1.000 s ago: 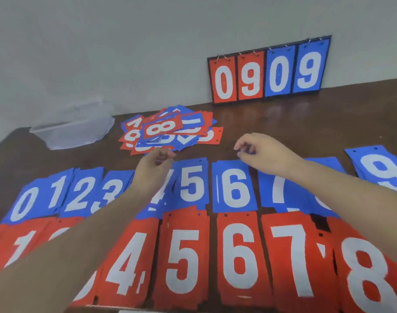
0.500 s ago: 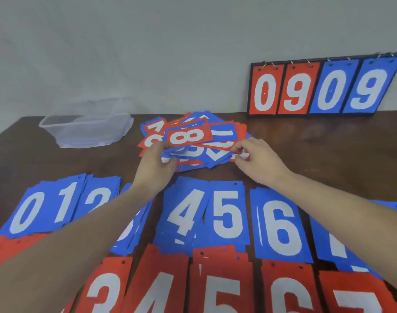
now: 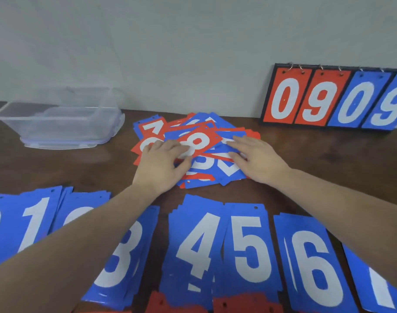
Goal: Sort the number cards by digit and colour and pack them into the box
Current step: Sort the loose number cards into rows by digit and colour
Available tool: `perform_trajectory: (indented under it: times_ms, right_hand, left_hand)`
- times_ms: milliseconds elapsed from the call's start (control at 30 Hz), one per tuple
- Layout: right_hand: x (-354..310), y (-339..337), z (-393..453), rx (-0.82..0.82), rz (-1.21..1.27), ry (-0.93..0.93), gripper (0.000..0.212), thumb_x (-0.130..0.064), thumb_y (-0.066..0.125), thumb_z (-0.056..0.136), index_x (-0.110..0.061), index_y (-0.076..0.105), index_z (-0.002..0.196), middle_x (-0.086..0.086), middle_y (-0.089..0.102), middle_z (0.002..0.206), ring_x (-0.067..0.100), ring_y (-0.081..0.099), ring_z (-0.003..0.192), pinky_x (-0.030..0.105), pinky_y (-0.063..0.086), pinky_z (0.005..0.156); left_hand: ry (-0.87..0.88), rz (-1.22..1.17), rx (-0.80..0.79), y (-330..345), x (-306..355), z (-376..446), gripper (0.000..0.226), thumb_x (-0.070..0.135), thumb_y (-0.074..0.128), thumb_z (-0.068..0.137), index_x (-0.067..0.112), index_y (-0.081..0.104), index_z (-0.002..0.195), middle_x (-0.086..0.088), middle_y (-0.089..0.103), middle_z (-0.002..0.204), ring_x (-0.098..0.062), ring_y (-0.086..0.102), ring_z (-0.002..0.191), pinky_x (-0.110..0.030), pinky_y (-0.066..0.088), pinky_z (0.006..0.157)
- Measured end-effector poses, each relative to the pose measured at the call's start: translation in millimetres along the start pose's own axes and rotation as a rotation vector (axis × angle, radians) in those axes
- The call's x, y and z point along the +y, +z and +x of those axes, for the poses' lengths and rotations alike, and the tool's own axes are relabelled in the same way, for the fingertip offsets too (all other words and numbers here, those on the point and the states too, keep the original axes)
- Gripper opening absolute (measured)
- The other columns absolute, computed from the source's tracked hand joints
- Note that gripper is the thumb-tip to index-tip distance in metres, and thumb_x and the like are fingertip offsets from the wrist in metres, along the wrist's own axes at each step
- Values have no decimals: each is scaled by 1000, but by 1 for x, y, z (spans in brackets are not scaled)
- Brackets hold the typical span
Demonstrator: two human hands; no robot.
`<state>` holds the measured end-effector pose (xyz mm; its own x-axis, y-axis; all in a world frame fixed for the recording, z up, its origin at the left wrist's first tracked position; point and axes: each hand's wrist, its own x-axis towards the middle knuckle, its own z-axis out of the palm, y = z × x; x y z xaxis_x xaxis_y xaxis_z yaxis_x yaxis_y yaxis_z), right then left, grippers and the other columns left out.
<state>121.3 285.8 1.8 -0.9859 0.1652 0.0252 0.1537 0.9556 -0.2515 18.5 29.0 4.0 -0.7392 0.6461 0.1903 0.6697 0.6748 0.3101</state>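
A mixed pile of red and blue number cards [image 3: 215, 170] lies at the middle of the table, with a red 8 card [image 3: 201, 138] on top. My left hand [image 3: 162, 164] lies on the pile's left side, thumb and fingers pinching the near end of the red 8 card. My right hand [image 3: 254, 158] rests flat on the pile's right side, fingers straight. Sorted blue stacks run along the near side: 1 [image 3: 32, 218], 3 [image 3: 127, 256], 4 [image 3: 197, 245], 5 [image 3: 249, 247], 6 [image 3: 315, 265]. The clear plastic box [image 3: 57, 123] stands empty at the back left.
A flip scoreboard [image 3: 335, 100] showing 0 9 0 9 leans against the wall at the back right. Tops of red card stacks [image 3: 245, 303] show at the bottom edge. Bare dark table [image 3: 68, 168] lies between the box and the blue stacks.
Both hands have reached forward from above the sorted rows onto the mixed pile. The view has tilted up and left, so the red row has nearly dropped out of sight.
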Motion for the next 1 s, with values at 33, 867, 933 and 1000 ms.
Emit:
perform_trajectory:
  times_ms: [33, 867, 933, 1000]
  right_hand:
    - [1, -2, -2, -1, -40, -1, 50, -50, 36, 105, -33, 44, 152, -5, 41, 159, 18, 33, 147, 42, 23, 123]
    - [12, -39, -21, -106, 26, 278, 86, -70, 68, 78, -37, 36, 151, -2, 40, 157, 25, 38, 141, 54, 40, 111]
    - [16, -42, -22, -142, 42, 333, 96, -76, 69, 70, -39, 34, 151, -1, 38, 157, 29, 36, 142, 58, 39, 110]
    - [20, -43, -22, -163, 60, 388, 107, -84, 67, 56, -40, 35, 149, 2, 41, 153, 31, 38, 140, 60, 40, 109]
  left_hand:
    - [-2, 22, 2, 0, -1, 0, 53, 60, 37, 96, 32, 64, 132, 8, 57, 136, -19, 48, 125, -44, 31, 110]
    - [-116, -102, 101, -1, 2, 0, 46, 52, 69, 88, 27, 58, 125, 1, 43, 141, -20, 36, 135, -43, 23, 115]
    - [-79, -107, 116, -1, 3, -3, 44, 47, 70, 89, 25, 59, 126, 0, 42, 140, -20, 38, 133, -41, 26, 112]
    - [-70, -131, 122, -2, 4, -5, 44, 42, 72, 89, 23, 59, 127, -2, 42, 138, -21, 41, 130, -37, 33, 108]
